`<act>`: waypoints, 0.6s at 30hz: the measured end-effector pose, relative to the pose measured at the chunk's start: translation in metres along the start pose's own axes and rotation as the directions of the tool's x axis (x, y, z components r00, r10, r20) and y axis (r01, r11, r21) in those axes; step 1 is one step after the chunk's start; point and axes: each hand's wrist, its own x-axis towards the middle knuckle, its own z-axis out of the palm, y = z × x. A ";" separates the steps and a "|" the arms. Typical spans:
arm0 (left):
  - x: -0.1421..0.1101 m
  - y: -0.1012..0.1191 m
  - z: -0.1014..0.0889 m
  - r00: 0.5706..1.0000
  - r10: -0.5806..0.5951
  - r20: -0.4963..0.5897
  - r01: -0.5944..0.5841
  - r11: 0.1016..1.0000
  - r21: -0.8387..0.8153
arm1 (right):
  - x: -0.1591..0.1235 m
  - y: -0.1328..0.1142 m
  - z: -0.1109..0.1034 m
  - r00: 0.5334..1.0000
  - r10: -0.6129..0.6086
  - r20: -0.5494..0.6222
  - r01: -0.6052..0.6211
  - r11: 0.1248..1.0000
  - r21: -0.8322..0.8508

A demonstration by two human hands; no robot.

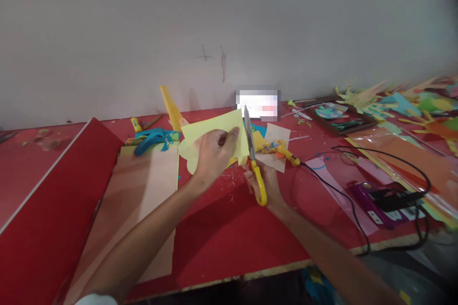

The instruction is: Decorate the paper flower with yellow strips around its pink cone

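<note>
Yellow paper (211, 126) beside scissors (251, 147)
Our left hand (214, 150) pinches one, steadying its edge; our right hand (268, 183) grips the other

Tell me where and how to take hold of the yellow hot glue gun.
I'd grip the yellow hot glue gun by its handle, coming from the right: the handle points that way, past the edge of the pale paper, and the black cord trails from its end. The scissors show just left of it.
</note>
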 end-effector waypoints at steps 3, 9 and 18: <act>-0.004 -0.004 0.005 0.999 -0.031 0.007 0.031 0.999 -0.008 | 0.002 -0.007 0.000 0.999 -0.008 -0.053 0.021 0.969 0.247; -0.025 -0.008 0.025 0.982 -0.127 0.143 0.134 0.990 -0.043 | 0.005 -0.020 -0.007 0.989 -0.060 -0.133 0.095 0.958 0.272; -0.014 -0.006 0.017 0.909 -0.143 0.392 0.205 0.971 -0.121 | 0.006 -0.012 -0.007 0.970 -0.008 -0.245 0.083 0.951 0.297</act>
